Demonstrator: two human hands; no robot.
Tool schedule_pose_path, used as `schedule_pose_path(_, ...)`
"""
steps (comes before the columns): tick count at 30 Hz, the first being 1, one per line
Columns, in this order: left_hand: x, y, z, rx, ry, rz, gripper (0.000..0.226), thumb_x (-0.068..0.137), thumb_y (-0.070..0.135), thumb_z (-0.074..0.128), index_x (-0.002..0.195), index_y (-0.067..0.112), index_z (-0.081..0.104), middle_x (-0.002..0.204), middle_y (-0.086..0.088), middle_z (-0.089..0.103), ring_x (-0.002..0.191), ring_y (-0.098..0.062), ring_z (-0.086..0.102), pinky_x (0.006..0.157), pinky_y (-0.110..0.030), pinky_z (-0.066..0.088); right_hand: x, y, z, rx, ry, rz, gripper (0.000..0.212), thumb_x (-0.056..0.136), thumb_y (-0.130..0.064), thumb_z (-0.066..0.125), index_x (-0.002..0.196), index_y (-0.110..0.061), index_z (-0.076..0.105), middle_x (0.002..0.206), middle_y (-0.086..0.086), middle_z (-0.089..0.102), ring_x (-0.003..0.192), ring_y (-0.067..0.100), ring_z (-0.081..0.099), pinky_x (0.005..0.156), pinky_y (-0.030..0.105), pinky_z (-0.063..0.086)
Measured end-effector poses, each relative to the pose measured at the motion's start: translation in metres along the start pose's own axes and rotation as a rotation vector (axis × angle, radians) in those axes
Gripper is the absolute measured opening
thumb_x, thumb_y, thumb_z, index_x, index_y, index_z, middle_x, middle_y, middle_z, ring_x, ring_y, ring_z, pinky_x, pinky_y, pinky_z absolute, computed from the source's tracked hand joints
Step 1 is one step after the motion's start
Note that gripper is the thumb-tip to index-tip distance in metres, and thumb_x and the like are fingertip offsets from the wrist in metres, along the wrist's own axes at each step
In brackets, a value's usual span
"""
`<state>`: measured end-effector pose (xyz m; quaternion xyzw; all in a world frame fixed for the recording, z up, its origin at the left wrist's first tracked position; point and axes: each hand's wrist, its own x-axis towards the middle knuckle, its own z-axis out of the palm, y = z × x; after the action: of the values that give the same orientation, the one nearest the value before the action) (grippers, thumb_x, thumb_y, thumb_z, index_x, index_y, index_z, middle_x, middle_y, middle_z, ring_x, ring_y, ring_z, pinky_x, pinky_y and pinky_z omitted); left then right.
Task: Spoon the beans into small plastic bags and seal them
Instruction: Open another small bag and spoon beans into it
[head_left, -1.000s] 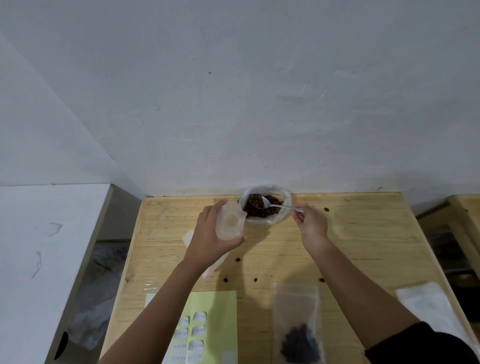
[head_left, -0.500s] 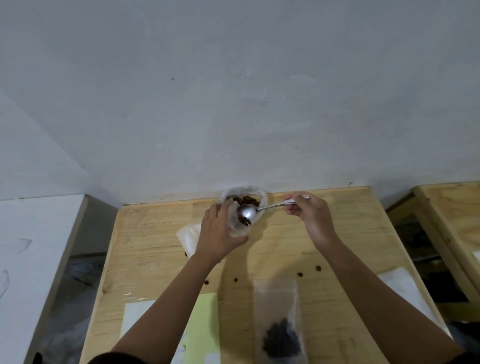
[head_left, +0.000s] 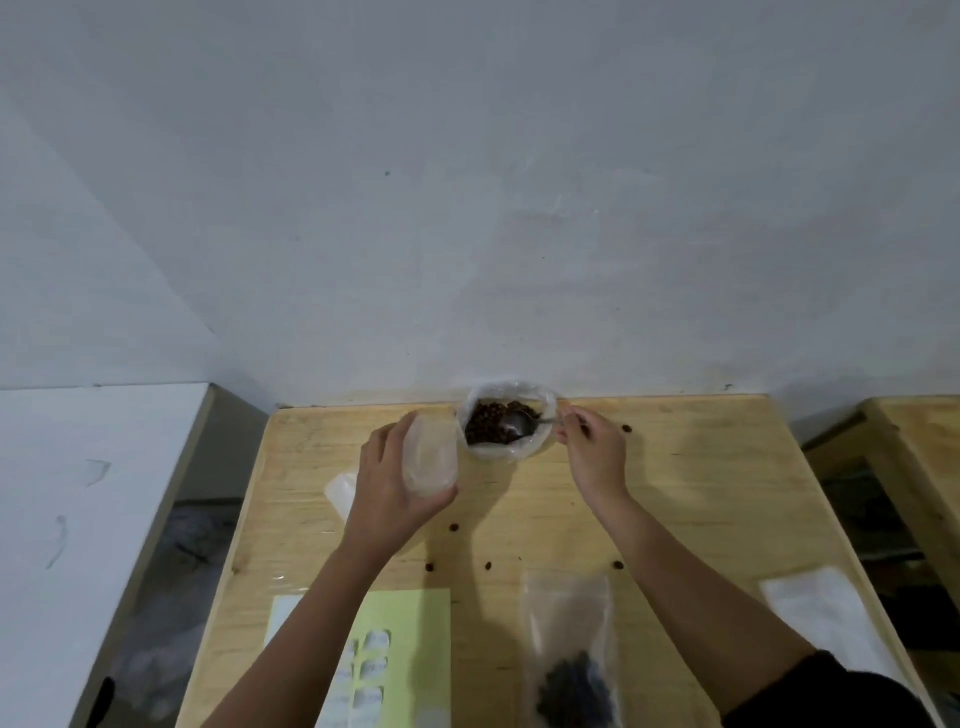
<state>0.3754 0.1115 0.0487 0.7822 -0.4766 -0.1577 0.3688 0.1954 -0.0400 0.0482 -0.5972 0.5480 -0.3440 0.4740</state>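
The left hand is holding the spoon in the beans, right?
No, it is the right hand that holds the spoon in the beans. The left hand holds a small plastic bag. The head view shows it.

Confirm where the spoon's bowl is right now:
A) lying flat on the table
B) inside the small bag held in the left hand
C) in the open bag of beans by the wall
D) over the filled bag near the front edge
C: the spoon has its bowl among the beans in the open bag, with the right hand pinching its handle and the left hand holding the small bag beside it.
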Motion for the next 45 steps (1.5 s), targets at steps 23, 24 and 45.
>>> schedule_pose_path(23,0.009,0.012,0.033,0.131,-0.181,-0.049,0.098,0.064,0.038,0.081,0.144,0.019,0.028,0.133,-0.006,0.037,0.122,-0.023,0.034,0.102,-0.03,0.031,-0.02,-0.016,-0.051,0.624,0.083,0.391,0.012,0.09,0.001,0.055,0.084,0.004,0.064,0.082,0.014,0.063,0.074,0.021,0.064,0.064,0.016,0.057)
schedule_pose_path(24,0.012,0.017,0.038,0.122,-0.194,-0.039,0.099,0.063,0.039,0.081,0.144,0.02,0.029,0.132,-0.006,0.037,0.122,-0.023,0.034,0.103,-0.031,0.032,-0.024,-0.018,-0.058,0.601,0.059,0.364,0.012,0.09,0.0,0.055,0.086,0.005,0.065,0.081,0.014,0.064,0.073,0.021,0.065,0.064,0.015,0.056)
schedule_pose_path(45,0.006,0.007,0.007,-0.096,-0.097,0.018,0.097,0.064,0.044,0.083,0.143,0.028,0.027,0.135,0.008,0.033,0.121,-0.003,0.028,0.095,-0.024,0.03,-0.021,-0.014,-0.017,0.105,0.037,0.019,0.022,0.093,-0.015,0.056,0.1,0.001,0.069,0.079,0.003,0.069,0.079,0.015,0.069,0.084,0.039,0.056)
